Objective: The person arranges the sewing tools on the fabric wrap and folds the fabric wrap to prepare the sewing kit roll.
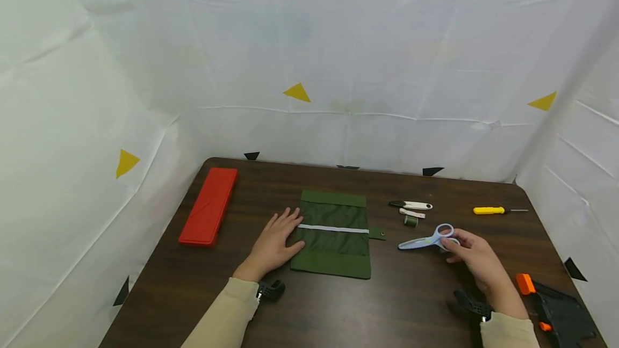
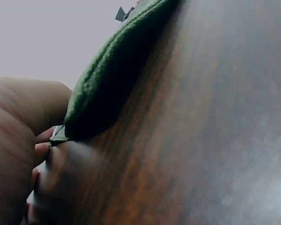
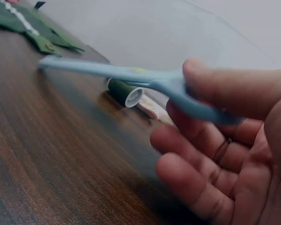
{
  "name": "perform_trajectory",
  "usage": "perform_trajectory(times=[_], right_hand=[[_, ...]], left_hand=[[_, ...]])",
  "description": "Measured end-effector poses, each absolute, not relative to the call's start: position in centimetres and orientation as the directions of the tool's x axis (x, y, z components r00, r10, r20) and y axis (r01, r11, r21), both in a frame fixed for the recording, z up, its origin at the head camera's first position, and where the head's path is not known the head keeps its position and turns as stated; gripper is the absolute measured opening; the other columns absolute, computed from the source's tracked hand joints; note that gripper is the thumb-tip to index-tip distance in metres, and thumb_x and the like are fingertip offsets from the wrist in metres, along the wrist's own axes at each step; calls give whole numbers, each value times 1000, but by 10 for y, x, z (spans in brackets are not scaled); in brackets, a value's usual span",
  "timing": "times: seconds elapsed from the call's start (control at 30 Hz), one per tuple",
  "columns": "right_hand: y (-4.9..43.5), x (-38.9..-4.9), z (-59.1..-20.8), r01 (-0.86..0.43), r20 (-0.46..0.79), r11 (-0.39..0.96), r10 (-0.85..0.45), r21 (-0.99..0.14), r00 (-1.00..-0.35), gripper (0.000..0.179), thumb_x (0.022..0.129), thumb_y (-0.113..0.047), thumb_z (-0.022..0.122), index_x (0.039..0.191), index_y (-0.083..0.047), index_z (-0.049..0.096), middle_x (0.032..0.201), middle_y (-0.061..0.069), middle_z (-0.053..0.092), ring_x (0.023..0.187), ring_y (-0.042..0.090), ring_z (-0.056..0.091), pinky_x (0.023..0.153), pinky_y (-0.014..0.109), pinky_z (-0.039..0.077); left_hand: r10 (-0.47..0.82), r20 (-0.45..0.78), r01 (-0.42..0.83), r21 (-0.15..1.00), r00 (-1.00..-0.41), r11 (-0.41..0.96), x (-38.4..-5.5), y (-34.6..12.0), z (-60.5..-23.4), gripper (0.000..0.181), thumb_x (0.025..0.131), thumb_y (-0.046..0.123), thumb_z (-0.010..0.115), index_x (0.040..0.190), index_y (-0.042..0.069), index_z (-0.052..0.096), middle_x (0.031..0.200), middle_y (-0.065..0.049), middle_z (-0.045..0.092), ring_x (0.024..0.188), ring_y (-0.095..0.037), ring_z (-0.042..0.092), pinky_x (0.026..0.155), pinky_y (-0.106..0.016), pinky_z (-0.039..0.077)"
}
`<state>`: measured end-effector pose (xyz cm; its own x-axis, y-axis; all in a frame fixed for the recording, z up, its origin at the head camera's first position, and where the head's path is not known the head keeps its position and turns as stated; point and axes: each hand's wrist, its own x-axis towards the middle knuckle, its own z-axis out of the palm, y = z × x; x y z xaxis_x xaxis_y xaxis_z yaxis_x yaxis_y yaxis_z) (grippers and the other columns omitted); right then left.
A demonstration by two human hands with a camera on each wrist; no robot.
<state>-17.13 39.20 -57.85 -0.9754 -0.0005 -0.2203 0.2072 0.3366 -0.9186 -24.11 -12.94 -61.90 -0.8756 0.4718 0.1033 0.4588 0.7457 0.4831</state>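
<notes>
Pale blue scissors (image 1: 419,243) are pinched by one handle between the thumb and fingers of my right hand (image 1: 476,260), blades toward the left. In the right wrist view the scissors (image 3: 107,71) slant over the wood, handle end raised. My left hand (image 1: 274,246) lies with fingers extended along the left edge of a green cloth roll (image 1: 333,265), thumb on its margin. The roll is spread flat, with a white elastic band (image 1: 333,228) across it and a snap tab (image 1: 377,233) on its right. Up close in the left wrist view, the cloth edge (image 2: 86,89) is lifted off the table.
Behind the scissors lie a white-handled cutter (image 1: 415,205), a small white strip (image 1: 412,213) and a green thread spool (image 1: 410,221). A yellow screwdriver (image 1: 489,210) is farther right, a black-and-orange tool (image 1: 561,310) at the front right. On the left sits a red case (image 1: 210,208).
</notes>
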Motion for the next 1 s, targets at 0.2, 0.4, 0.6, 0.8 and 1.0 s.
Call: perform_trajectory(times=[0.2, 0.4, 0.6, 0.8, 1.0], right_hand=[[399, -164, -578, 154, -155, 31, -11, -988, -988, 21, 114, -23, 59, 126, -15, 74, 107, -14, 74, 99, 6, 71, 81, 27, 65], [384, -166, -575, 23, -6, -317, -55, -948, -998, 19, 117, -14, 47, 122, -16, 65, 110, -5, 76, 96, 12, 78, 82, 28, 67], [349, -178, -561, -42, 41, -320, 11, -947, -999, 22, 113, -8, 56, 135, -12, 57, 105, -3, 76, 85, 13, 78, 78, 27, 67], [307, -189, -549, -49, 52, -274, -6, -961, -999, 33, 112, -10, 60, 143, -12, 49, 110, -3, 71, 87, 11, 77, 82, 27, 67], [265, -206, -542, -68, 74, -270, -12, -960, -997, 44, 110, -9, 64, 148, -6, 42, 107, -2, 65, 88, 10, 77, 83, 29, 68]], left_hand=[[475, 118, 468, 485, -872, 739, -243, -127, -618, 71, 105, 44, 71, 165, 13, 49, 179, -4, 34, 170, -29, 26, 139, -58, 16], [472, 110, 461, 485, -875, 743, -240, -128, -617, 72, 105, 45, 71, 165, 14, 48, 179, -4, 34, 169, -30, 26, 139, -57, 16], [460, 113, 452, 493, -881, 744, -241, -125, -618, 71, 105, 45, 72, 165, 14, 49, 179, -4, 35, 170, -29, 25, 140, -57, 14], [466, 120, 459, 500, -877, 735, -242, -124, -616, 70, 105, 43, 72, 164, 12, 50, 178, -5, 36, 169, -31, 26, 139, -58, 15], [470, 118, 462, 498, -875, 734, -243, -125, -618, 70, 106, 44, 71, 165, 14, 49, 178, -4, 35, 169, -30, 26, 139, -57, 15]])
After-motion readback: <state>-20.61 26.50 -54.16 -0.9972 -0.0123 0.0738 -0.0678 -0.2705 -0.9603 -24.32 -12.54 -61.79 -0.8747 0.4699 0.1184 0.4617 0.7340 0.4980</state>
